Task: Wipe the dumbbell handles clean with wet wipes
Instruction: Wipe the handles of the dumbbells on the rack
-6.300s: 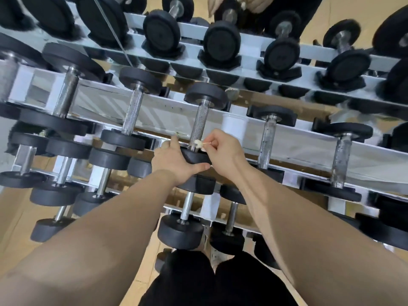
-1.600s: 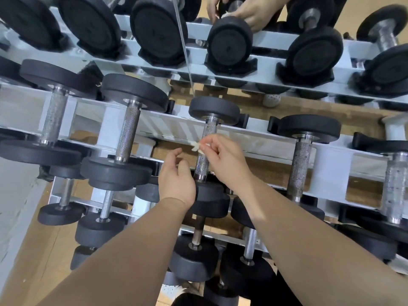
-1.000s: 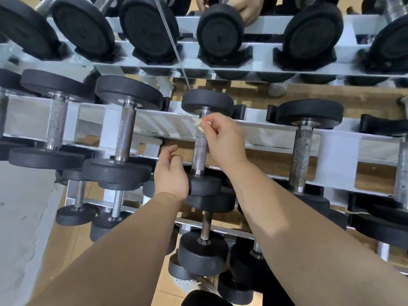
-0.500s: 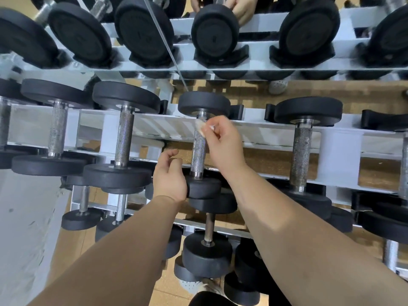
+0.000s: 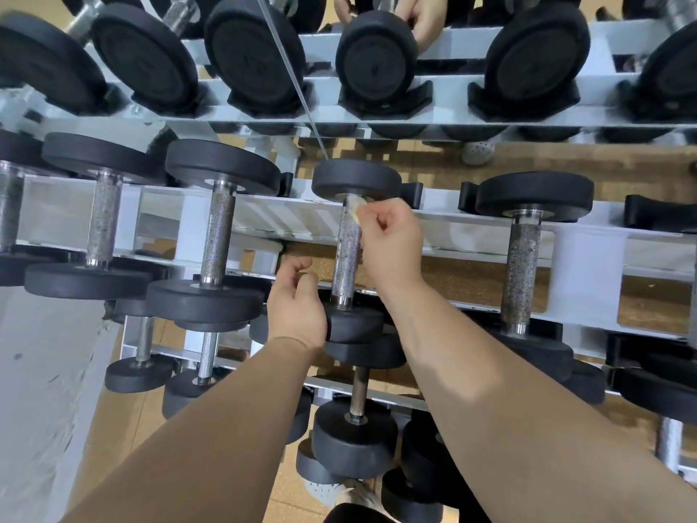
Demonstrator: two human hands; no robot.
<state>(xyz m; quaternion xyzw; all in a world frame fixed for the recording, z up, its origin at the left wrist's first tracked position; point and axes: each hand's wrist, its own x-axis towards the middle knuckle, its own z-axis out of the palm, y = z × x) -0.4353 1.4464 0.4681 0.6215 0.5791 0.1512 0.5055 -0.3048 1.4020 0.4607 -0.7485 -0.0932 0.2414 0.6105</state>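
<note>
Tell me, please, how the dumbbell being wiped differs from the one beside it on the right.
The wiped dumbbell has smaller black heads and a thinner handle than the right-hand dumbbell. The right hand pinches a wipe against the wiped dumbbell's handle at its far end; the right-hand dumbbell is untouched. Both have rough metal handles and lie across the same white rack.

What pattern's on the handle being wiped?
Fine silver knurling, dark-specked, on the metal dumbbell handle under the white wet wipe pinched by the right hand. Head view.
</note>
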